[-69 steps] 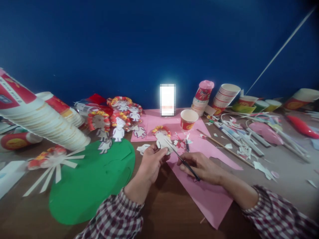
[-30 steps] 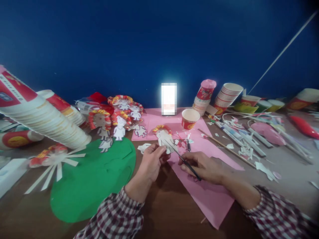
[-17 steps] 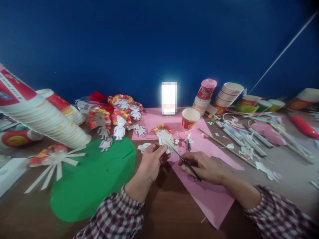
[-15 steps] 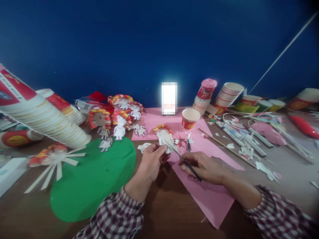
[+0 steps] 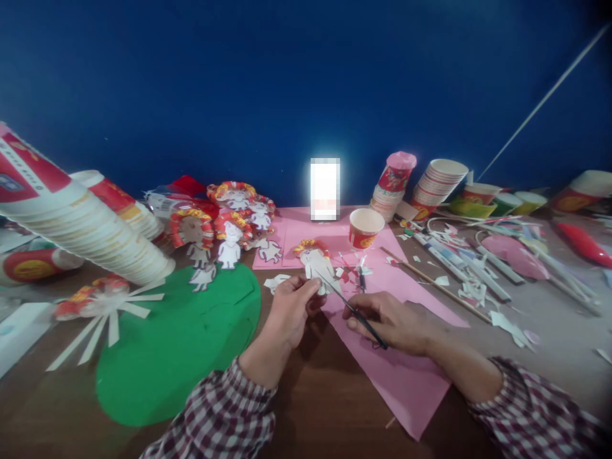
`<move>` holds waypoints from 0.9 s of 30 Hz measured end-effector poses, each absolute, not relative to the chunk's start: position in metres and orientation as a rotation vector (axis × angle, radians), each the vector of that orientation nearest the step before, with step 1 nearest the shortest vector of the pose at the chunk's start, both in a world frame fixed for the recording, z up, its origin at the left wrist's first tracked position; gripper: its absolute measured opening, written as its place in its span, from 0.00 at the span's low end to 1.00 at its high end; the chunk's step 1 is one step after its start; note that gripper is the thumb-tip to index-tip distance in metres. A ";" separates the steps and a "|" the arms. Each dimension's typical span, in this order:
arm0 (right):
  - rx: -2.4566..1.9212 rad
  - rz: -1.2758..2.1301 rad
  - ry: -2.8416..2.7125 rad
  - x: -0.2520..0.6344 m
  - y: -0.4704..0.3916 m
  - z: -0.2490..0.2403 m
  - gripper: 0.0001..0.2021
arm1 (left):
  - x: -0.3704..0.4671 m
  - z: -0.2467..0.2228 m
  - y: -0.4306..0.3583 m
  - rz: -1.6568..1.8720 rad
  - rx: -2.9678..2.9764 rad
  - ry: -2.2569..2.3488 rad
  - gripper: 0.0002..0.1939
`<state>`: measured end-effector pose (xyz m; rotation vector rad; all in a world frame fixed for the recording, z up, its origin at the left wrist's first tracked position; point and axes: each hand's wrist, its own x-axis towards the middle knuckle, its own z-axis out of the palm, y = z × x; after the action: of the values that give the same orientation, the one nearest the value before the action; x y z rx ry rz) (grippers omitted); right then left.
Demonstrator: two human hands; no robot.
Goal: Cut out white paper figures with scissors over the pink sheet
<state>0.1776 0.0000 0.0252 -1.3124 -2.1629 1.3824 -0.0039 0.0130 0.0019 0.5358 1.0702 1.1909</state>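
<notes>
My left hand [image 5: 290,310] pinches the edge of a white paper figure cutout [image 5: 319,268] between thumb and fingers. Behind the figure's head sits a red and gold ring [image 5: 312,245]. In my right hand [image 5: 389,322] is a slim black tool [image 5: 366,324] with a thin pointed tip, which reaches across the front of the figure. I cannot make out whether the tip touches the paper. Pink paper [image 5: 401,382] lies beneath my right hand. Just left of the figure rests a loose white paper piece [image 5: 276,283].
Several ringed paper figures [image 5: 230,245] cluster at the back left, by a green paper shape [image 5: 176,357]. A long cup stack [image 5: 90,220] leans in from the left. One paper cup [image 5: 366,228] stands ahead; markers [image 5: 459,264], scraps and a wooden stick [image 5: 435,284] lie right.
</notes>
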 end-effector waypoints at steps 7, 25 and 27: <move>-1.337 1.363 -2.185 0.176 -0.001 0.030 0.15 | -0.004 0.001 0.014 1.186 0.529 1.071 0.11; -1.400 1.355 -2.219 0.175 -0.001 0.039 0.14 | -0.004 0.003 0.013 1.189 0.549 1.092 0.11; -1.386 1.361 -2.215 0.175 0.000 0.037 0.15 | -0.004 0.002 0.013 1.186 0.552 1.096 0.11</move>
<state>0.1754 -0.0002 0.0366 -1.3861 -2.2152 1.3610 -0.0040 0.0131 0.0023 0.5516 1.0960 1.1862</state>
